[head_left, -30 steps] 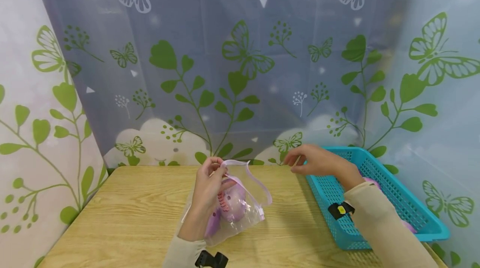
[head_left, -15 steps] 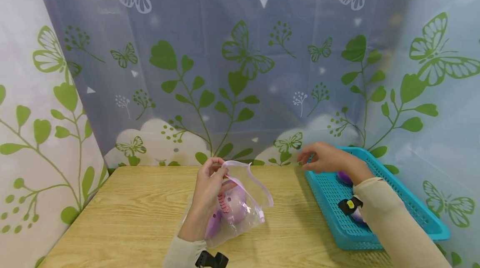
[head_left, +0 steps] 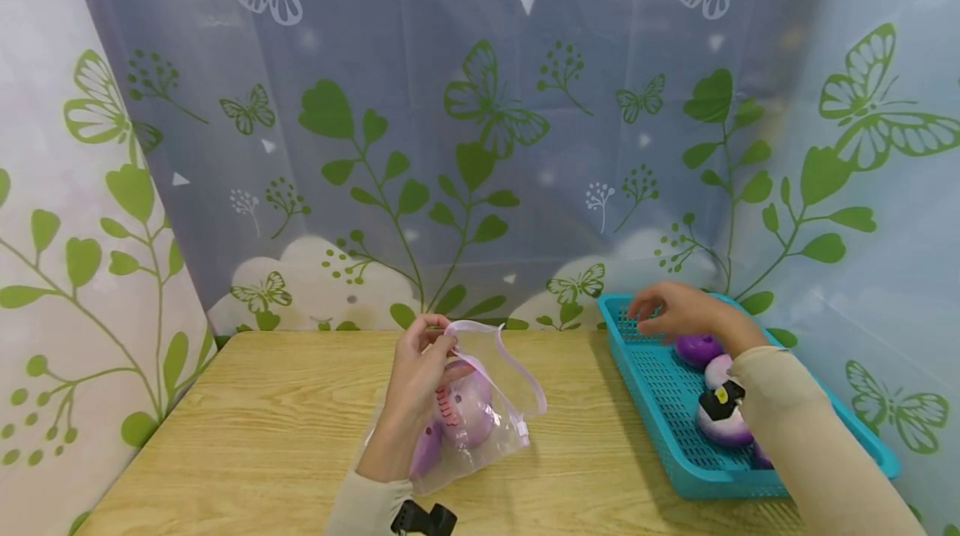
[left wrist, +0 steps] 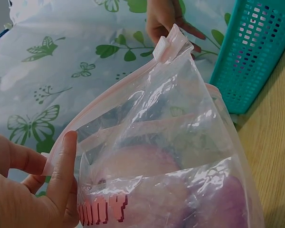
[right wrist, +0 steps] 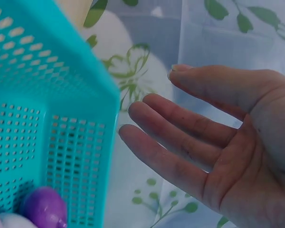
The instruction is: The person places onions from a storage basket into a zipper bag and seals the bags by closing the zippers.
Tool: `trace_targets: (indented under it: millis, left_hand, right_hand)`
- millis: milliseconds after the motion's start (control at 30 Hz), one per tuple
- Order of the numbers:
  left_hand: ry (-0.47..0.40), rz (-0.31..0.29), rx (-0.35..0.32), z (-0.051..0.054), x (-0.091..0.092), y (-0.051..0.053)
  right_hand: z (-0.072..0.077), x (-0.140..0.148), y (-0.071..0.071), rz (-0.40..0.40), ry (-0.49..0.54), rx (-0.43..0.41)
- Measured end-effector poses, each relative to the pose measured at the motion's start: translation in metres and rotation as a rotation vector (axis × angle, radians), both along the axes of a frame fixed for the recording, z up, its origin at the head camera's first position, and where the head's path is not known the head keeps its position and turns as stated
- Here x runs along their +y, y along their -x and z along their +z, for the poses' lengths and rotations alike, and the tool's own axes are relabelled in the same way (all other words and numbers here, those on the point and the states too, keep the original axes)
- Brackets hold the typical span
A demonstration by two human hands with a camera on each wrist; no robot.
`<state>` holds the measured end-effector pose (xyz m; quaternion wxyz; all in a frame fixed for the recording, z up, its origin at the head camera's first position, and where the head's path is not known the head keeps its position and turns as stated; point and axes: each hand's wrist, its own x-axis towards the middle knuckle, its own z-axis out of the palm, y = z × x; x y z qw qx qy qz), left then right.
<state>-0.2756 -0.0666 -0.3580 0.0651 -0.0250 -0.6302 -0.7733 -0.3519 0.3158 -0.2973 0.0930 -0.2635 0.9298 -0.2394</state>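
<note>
My left hand (head_left: 412, 373) pinches the rim of a clear zip bag (head_left: 491, 448) with a pink zipper edge. The bag's mouth gapes, and pale purple rounded things (head_left: 468, 411) show through the plastic, near red lettering. In the left wrist view, thumb and fingers hold the bag (left wrist: 156, 107) at its edge. My right hand (head_left: 678, 311) hovers over the far end of a turquoise basket (head_left: 735, 483), fingers loosely bent and holding nothing. Inside the basket lie a glossy purple rounded thing (head_left: 697, 349) and several purple-and-white ones (head_left: 722, 428), partly hidden by my right forearm.
The wooden table (head_left: 270, 428) carries the bag at its middle and the basket at its right. A patterned curtain (head_left: 480, 186) of leaves and butterflies hangs behind and along both sides. The basket's perforated wall (right wrist: 76, 161) stands beside the right fingers.
My right hand has moved rightward from beyond the basket's left edge to over its far end, uncovering more of the purple things. The left hand and the bag stay almost still.
</note>
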Motion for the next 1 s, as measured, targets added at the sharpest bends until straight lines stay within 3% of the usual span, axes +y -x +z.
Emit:
trace_targets:
  millis: [200,467,1000]
  left_hand:
    - [-0.011,-0.004,0.01,0.0,0.0,0.0]
    - [-0.009,0.006,-0.007,-0.001,0.0,0.001]
    - [-0.008,0.006,-0.01,0.001,0.0,0.0]
  right_hand:
    - [-0.006,0.019,0.008,0.009,-0.098,0.084]
    - [-0.018,0.037,0.011,-0.11,-0.06,-0.042]
    - [-0.039,0.059,0.031,-0.23,-0.161,-0.015]
